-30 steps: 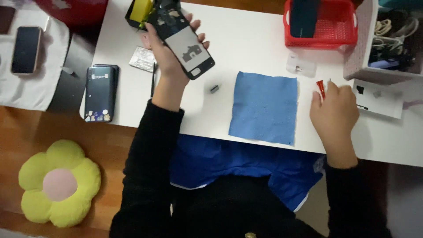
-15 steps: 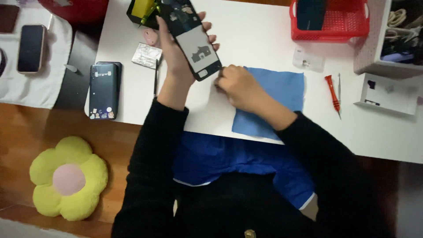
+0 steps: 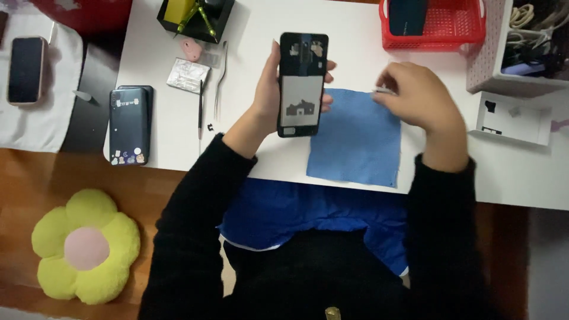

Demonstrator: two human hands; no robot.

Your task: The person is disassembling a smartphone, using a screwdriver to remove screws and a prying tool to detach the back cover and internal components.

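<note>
Opened phone (image 3: 302, 83), back cover off, held upright in left hand (image 3: 269, 98), grip wrapped round its edges, above blue cloth (image 3: 355, 136) at near bench (image 3: 166, 148) edge. Right hand (image 3: 415, 98) pinches a small thin tool (image 3: 384, 91); blurred. Risk: a loosened grip drops phone past the edge. Open room right; red basket (image 3: 456, 32) far.

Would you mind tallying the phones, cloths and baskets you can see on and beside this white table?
Phones: 3 – opened phone in the left hand, dark phone on the table, phone at far left.
Cloths: 1 – blue cloth under the right hand.
Baskets: 1 – red basket.
Total: 5
</note>
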